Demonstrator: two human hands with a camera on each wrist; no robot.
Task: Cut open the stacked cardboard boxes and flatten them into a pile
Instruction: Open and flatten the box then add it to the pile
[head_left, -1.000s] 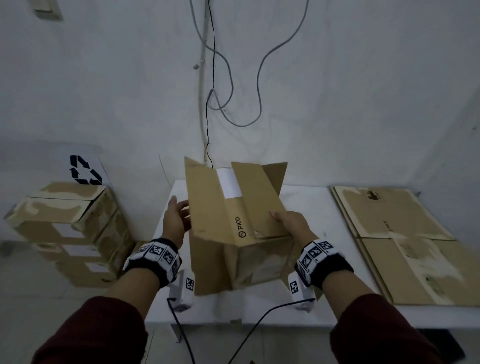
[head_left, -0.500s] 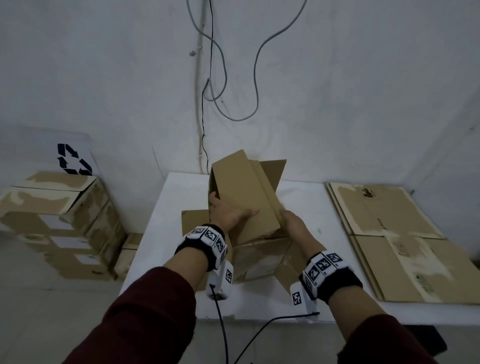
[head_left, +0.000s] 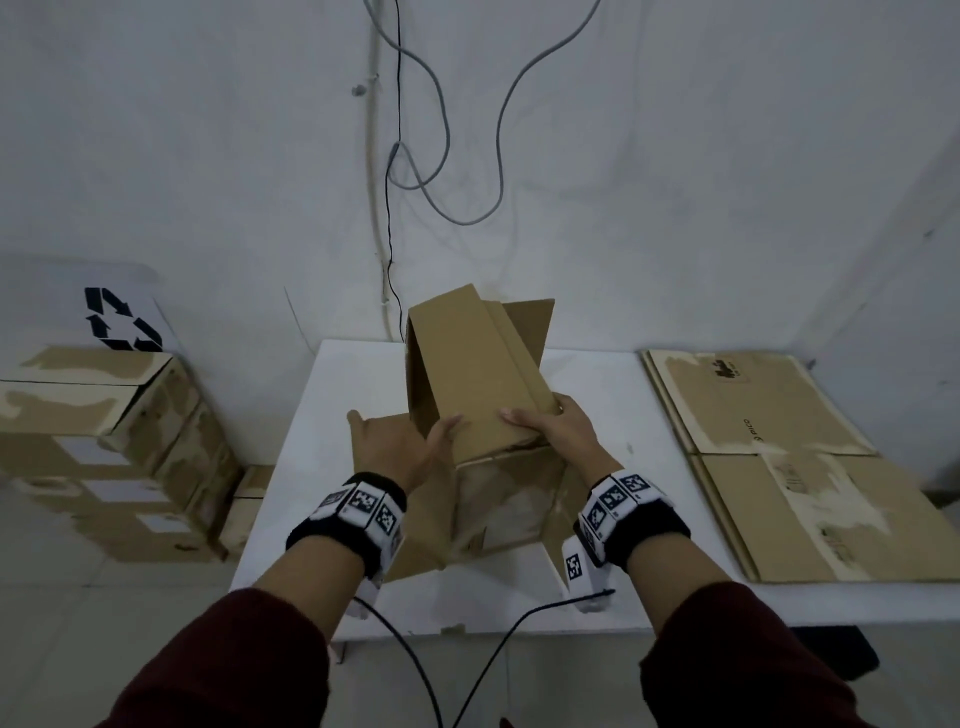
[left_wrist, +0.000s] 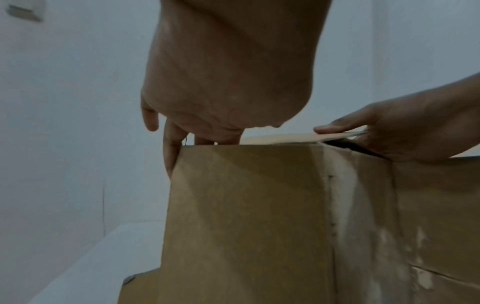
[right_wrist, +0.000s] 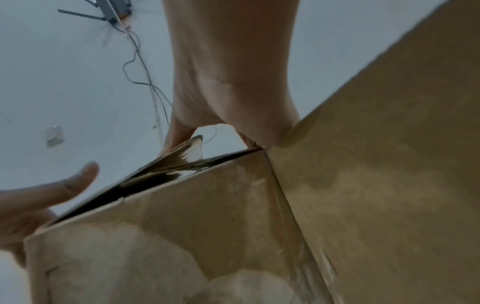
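An opened brown cardboard box (head_left: 488, 395) stands on the white table (head_left: 613, 395) with its flaps loose. One long flap leans up over the top and another sticks up behind it. My left hand (head_left: 400, 431) lies flat with straight fingers on the left flap, thumb against the box side. In the left wrist view its fingers (left_wrist: 176, 148) reach over a panel edge. My right hand (head_left: 535, 415) pinches the near right corner of the top flap, thumb on top. In the right wrist view its fingers (right_wrist: 179, 135) hold the torn flap edge (right_wrist: 192, 148).
Several taped cardboard boxes (head_left: 104, 441) are stacked on the floor at the left, below a recycling sign (head_left: 122, 319). A pile of flattened boxes (head_left: 779, 467) covers the table's right part. Cables (head_left: 395, 156) hang on the wall behind. Wrist cables trail over the table's front edge.
The box was held up with a tall flap raised; it now sits lower on the table. My left hand went from the box's left side to its top, then onto the left flap.
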